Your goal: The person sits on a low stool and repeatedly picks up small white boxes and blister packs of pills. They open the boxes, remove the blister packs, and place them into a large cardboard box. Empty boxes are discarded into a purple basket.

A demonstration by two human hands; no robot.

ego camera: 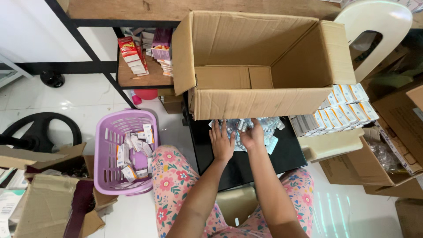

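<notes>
left hand point(221, 143): fingers spread flat on the blister packs point(264, 128), frame center
right hand point(253, 136): fingers curled, gripping some packs
packs: heaped on black table point(288, 154)
cardboard box point(255, 66): open, right behind
purple basket point(125, 150): lower left

Ahead of my fingers point(221, 132) the open cardboard box point(255, 66) walls off the far side of the black counter point(286, 154), its front flap overhanging the blister packs point(269, 128). To the right, stacked white cartons point(343, 110) close that edge. The near counter strip is bare. On the left, floor lies open between counter and purple basket point(105, 145).
</notes>
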